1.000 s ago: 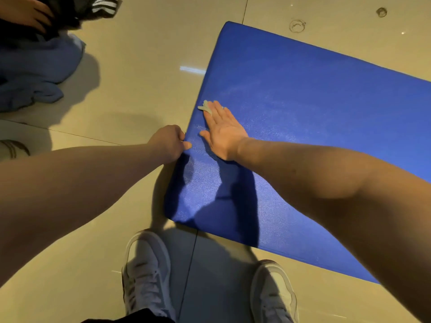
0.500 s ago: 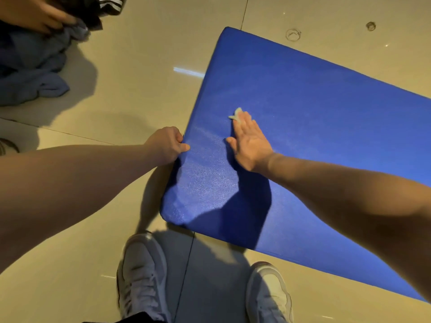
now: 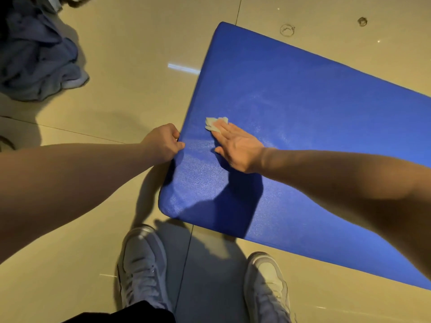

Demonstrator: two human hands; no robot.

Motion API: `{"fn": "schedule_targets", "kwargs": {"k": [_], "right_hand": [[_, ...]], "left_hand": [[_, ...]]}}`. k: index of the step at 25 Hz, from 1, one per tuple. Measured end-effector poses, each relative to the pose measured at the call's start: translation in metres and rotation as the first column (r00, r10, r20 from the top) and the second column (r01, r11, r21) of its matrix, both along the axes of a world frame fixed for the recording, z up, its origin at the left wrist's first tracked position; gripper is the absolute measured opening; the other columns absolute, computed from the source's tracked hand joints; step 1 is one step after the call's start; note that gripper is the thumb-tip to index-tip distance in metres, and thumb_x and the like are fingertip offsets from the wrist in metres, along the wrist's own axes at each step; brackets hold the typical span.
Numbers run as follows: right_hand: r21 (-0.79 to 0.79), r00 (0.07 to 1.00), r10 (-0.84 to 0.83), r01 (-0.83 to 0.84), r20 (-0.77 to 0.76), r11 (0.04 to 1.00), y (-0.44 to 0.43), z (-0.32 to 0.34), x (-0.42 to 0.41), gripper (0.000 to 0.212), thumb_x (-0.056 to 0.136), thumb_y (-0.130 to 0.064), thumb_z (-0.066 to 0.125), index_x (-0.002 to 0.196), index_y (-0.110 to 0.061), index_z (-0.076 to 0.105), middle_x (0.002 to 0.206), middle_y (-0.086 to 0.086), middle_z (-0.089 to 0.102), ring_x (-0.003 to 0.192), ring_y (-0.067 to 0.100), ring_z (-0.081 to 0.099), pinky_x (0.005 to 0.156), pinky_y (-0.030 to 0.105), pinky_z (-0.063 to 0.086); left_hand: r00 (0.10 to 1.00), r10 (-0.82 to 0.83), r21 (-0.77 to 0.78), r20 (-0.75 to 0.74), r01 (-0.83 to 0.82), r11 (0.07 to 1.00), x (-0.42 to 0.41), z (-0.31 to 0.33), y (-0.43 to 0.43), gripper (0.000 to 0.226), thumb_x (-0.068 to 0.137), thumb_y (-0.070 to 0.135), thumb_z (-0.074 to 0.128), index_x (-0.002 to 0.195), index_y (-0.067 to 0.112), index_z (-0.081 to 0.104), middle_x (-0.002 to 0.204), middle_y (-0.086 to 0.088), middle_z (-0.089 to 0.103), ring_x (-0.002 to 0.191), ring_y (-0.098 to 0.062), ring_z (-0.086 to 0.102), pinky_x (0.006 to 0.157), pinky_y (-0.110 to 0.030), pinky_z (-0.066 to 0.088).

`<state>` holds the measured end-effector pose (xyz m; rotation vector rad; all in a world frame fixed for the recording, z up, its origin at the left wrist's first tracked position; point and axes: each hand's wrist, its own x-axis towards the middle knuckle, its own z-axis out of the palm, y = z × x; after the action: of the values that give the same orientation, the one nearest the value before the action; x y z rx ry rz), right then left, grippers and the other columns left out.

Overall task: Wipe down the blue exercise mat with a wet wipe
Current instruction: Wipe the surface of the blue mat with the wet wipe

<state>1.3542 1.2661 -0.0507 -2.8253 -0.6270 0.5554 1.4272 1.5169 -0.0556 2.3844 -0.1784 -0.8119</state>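
The blue exercise mat (image 3: 303,113) lies flat on the tiled floor, running from the centre to the right edge of the view. My right hand (image 3: 238,145) lies flat on it near its left end, straight fingers pressing a small crumpled white wet wipe (image 3: 213,123) that sticks out past the fingertips. My left hand (image 3: 163,143) grips the mat's left edge, fingers curled round it and thumb on top. Damp streaks shine on the mat around the wipe.
A heap of blue cloth (image 3: 35,59) lies on the floor at the upper left. My two white sneakers (image 3: 142,264) (image 3: 268,287) stand just in front of the mat's near corner. Two small ring marks (image 3: 287,30) dot the tiles beyond the mat.
My right hand slid the wipe rightward across the mat, then back a little toward the left edge, leaving more of the wipe showing. The left hand has stayed on the mat's edge.
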Motion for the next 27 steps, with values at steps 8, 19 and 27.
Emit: {"fn": "schedule_targets", "kwargs": {"k": [8, 19, 27], "right_hand": [[-0.040, 0.992, -0.122, 0.120, -0.044, 0.992, -0.030, 0.003, -0.070, 0.072, 0.102, -0.048, 0.020, 0.158, -0.005, 0.005, 0.167, 0.012, 0.001, 0.153, 0.026, -0.009, 0.125, 0.044, 0.006], [0.081, 0.999, -0.042, 0.043, -0.015, 0.996, 0.076, -0.010, 0.006, 0.065, 0.104, -0.042, 0.031, 0.157, -0.007, 0.015, 0.165, 0.012, 0.010, 0.153, 0.026, -0.001, 0.125, 0.043, 0.009], [0.090, 0.998, 0.061, -0.062, 0.013, 0.994, -0.025, 0.013, -0.088, 0.065, 0.105, -0.040, 0.027, 0.159, -0.011, 0.007, 0.167, 0.003, 0.005, 0.154, 0.020, -0.004, 0.125, 0.041, 0.007]], "left_hand": [[0.999, -0.005, 0.053, -0.034, 0.007, 0.999, -0.012, 0.000, 0.012, 0.018, 0.090, 0.025, 0.072, 0.094, 0.013, 0.059, 0.090, -0.008, 0.068, 0.090, -0.030, 0.064, 0.086, -0.040, 0.053], [1.000, 0.016, 0.089, -0.019, -0.014, 0.996, -0.024, 0.002, 0.017, 0.020, 0.088, 0.021, 0.075, 0.098, 0.007, 0.064, 0.091, -0.008, 0.068, 0.088, -0.026, 0.063, 0.079, -0.028, 0.043], [1.000, -0.017, 0.149, -0.011, 0.019, 0.989, -0.042, 0.017, 0.016, 0.025, 0.095, 0.023, 0.067, 0.102, -0.001, 0.064, 0.100, -0.016, 0.069, 0.086, -0.027, 0.058, 0.070, -0.029, 0.040]]}}
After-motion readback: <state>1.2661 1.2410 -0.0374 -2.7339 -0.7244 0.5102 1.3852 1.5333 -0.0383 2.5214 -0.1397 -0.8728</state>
